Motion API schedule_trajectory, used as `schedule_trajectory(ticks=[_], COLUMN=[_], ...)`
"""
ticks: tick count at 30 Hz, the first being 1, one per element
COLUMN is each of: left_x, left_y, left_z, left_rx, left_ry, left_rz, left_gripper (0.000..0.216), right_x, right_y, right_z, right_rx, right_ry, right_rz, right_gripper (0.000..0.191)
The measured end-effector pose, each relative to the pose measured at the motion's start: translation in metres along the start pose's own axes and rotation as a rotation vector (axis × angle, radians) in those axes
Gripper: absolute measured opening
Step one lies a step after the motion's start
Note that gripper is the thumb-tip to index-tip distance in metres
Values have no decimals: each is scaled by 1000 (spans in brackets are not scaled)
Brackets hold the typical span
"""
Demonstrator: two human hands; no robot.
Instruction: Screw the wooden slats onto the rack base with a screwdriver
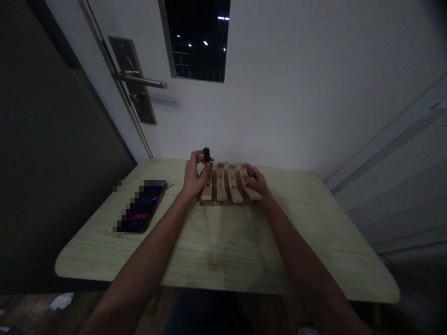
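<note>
Several curved wooden slats [221, 184] with small holes stand side by side on a darker base [216, 203] near the back of the table. My left hand [194, 174] is at the leftmost slat, its fingers closed around a small black cylinder [206, 155] held upright above that slat's far end. What the cylinder is cannot be made out. My right hand [257, 182] is wrapped over the side of the rightmost slat [252, 191], which sits slightly askew from the others. Part of that slat is hidden by the fingers.
A phone [145, 209], partly pixelated, lies on the table [223, 251] to the left, with a thin dark object [170, 186] beside it. Behind the table stands a white door [272, 111] with a metal handle [143, 81] and a dark window [199, 42].
</note>
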State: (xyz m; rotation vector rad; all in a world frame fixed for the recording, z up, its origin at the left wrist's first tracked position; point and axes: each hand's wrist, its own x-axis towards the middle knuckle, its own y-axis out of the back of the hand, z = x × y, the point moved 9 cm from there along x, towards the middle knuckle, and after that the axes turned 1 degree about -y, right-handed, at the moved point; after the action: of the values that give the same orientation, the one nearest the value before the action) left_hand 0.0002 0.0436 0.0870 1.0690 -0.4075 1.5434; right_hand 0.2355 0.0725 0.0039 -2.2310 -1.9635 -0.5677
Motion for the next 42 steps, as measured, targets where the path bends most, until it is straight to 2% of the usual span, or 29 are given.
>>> schedule_trajectory(ticks=[4,9,14,16,23,42], left_x=[-1,0,2,2,1,-2], left_y=[0,3,4,5,6,4], left_z=[-4,0,5,3,-2,0], left_rx=[24,159,125,102,51,88], left_ry=[14,-39,-69,-48,-22,-58], left_rz=[2,50,62,73,91,56], left_gripper=[23,16,14,17,49,43], right_x=[0,2,2,1,1,1], right_y=[-1,-1,-1,-1,-1,-1], right_z=[1,1,3,3,2,7], right_rx=[-14,-30,3,-5,-15,10], right_ry=[1,4,-14,-17,5,-15], right_rz=[0,3,9,3,-5,-1], right_gripper=[47,49,50,50,50,51])
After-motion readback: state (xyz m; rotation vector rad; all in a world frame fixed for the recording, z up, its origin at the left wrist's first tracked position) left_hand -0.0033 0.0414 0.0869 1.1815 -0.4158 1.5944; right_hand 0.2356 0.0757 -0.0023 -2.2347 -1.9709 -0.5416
